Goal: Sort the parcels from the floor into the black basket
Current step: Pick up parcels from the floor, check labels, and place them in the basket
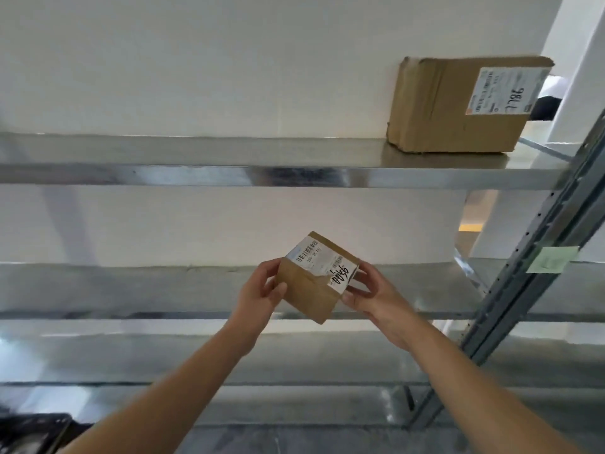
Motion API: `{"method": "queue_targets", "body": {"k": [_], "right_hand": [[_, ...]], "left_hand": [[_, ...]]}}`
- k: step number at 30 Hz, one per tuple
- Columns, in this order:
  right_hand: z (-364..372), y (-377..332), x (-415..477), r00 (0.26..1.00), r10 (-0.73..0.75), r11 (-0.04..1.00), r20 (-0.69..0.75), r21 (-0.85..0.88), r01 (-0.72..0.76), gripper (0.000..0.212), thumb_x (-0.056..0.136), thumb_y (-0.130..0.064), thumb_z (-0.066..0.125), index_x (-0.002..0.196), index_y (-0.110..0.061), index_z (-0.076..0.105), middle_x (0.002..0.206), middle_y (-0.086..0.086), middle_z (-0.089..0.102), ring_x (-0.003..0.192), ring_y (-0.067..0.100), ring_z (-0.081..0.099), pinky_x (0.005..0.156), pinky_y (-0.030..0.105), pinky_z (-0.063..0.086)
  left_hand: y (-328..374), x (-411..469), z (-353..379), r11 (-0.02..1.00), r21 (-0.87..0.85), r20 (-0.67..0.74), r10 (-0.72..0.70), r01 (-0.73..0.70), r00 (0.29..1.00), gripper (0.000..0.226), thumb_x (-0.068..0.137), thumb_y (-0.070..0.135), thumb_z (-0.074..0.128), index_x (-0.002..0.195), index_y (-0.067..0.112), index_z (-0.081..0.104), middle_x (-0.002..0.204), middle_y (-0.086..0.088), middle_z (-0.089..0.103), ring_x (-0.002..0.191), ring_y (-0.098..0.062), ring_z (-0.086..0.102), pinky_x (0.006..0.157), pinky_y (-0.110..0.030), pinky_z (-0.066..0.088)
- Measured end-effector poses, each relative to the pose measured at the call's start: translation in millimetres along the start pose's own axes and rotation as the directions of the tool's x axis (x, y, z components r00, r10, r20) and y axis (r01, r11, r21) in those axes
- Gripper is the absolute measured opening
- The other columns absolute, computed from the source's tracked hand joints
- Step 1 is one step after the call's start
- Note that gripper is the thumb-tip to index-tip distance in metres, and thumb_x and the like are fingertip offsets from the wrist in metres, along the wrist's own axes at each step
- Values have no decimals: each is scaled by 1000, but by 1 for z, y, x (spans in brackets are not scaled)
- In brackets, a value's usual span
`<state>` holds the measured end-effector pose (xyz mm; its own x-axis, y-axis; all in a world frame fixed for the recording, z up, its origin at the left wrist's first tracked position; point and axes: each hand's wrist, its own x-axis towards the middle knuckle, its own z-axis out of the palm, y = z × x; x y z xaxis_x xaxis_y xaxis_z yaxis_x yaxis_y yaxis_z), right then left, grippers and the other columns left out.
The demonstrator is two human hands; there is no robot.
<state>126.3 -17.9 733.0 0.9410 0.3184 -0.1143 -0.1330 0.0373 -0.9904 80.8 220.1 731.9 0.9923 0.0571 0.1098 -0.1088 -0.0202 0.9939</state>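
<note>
A small brown cardboard parcel (311, 290) with a white label and handwritten black digits is held in the air in front of a metal shelf unit. My left hand (262, 293) grips its left side, thumb on the front face. My right hand (373, 296) pinches its right end by the label. The parcel is tilted, one corner pointing down. A black basket corner (29, 430) shows at the bottom left edge.
A larger brown box (458, 106) with a label stands on the upper steel shelf (229, 175) at the right. A lower shelf (131, 290) runs behind the hands. A grey perforated upright (537, 257) with a green note (551, 259) slants at the right.
</note>
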Motion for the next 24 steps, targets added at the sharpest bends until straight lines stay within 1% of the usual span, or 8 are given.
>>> {"method": "queue_targets", "body": {"k": [3, 5, 8, 13, 17, 19, 21, 24], "right_hand": [[44, 3, 12, 997, 2, 1000, 75, -24, -1, 78, 59, -9, 92, 124, -32, 56, 122, -3, 68, 114, 23, 65, 98, 40, 52], [79, 2, 18, 991, -12, 998, 134, -57, 20, 72, 65, 1, 87, 123, -26, 54, 120, -1, 68, 109, 21, 67, 88, 29, 55], [136, -1, 27, 972, -37, 996, 233, -72, 55, 68, 68, 3, 84, 122, -24, 53, 119, -2, 68, 105, 17, 68, 87, 27, 55], [255, 1, 39, 902, -85, 986, 424, -98, 138, 57, 77, 8, 76, 124, -19, 58, 122, 0, 66, 110, 3, 63, 99, 24, 50], [369, 14, 30, 839, -79, 983, 538, -96, 154, 56, 82, 7, 72, 131, -13, 56, 129, 0, 64, 111, 2, 63, 84, 14, 52], [424, 19, 20, 792, -103, 975, 602, -95, 199, 54, 84, 5, 71, 131, -16, 57, 127, -4, 65, 109, -3, 63, 85, 16, 52], [478, 26, 12, 736, -114, 963, 667, -107, 246, 53, 86, -1, 72, 129, -29, 58, 126, -13, 65, 116, -1, 60, 92, 18, 49], [555, 36, 1, 675, -103, 952, 731, -124, 280, 59, 90, -6, 68, 136, -39, 53, 132, -18, 60, 122, 2, 56, 102, 23, 46]], "left_hand": [[-1, -24, -38, 1000, 16, -65, -13, 14, 998, 42, 91, 19, 68, 130, 23, 54, 128, 3, 64, 122, -18, 57, 99, -40, 50], [0, -39, -66, 998, 61, -180, -10, 22, 984, 43, 90, 20, 70, 129, 26, 55, 125, 5, 65, 120, -18, 58, 98, -40, 52], [4, -68, -109, 993, 106, -372, -17, 60, 928, 42, 89, 21, 71, 128, 32, 57, 126, 9, 63, 121, -11, 56, 98, -35, 51], [15, -133, -189, 995, 94, -613, 34, 30, 789, 43, 88, 2, 67, 127, 16, 58, 123, 1, 65, 120, -14, 58, 104, -35, 47], [13, -196, -272, 999, 11, -711, -16, 34, 703, 41, 88, -3, 66, 124, 13, 58, 123, -1, 66, 120, -15, 60, 102, -35, 51], [14, -228, -312, 1000, -23, -742, -29, 18, 670, 40, 88, -1, 66, 126, 11, 57, 123, -2, 66, 119, -16, 61, 98, -30, 52], [19, -259, -353, 999, -51, -781, -44, 5, 623, 35, 92, 7, 63, 126, 12, 57, 123, -6, 66, 117, -18, 62, 94, -25, 53], [24, -303, -413, 994, -104, -841, -95, 13, 533, 21, 99, 22, 54, 118, 17, 62, 122, -13, 66, 117, -26, 62, 105, -36, 48]]}}
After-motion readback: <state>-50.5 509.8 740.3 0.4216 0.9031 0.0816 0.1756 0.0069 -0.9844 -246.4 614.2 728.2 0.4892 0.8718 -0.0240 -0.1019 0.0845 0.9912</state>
